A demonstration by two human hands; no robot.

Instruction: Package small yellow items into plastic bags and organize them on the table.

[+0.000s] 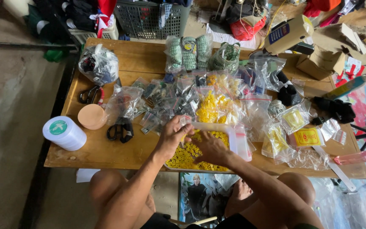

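Observation:
A white tray (237,140) full of small yellow buttons (183,157) sits at the near edge of a low wooden table (106,148). My left hand (173,135) rests at the tray's left rim, fingers curled over the buttons and against a small plastic bag. My right hand (210,148) lies palm down on the yellow buttons in the middle of the tray, fingers bent. Whether either hand pinches a button is hidden.
Several clear zip bags of buttons (210,106) cover the table's middle. Black scissors (120,129), a second pair (90,94), a white tape roll (64,132) and a tan lid (92,116) lie left. Cardboard box (320,63) and basket (151,19) stand behind.

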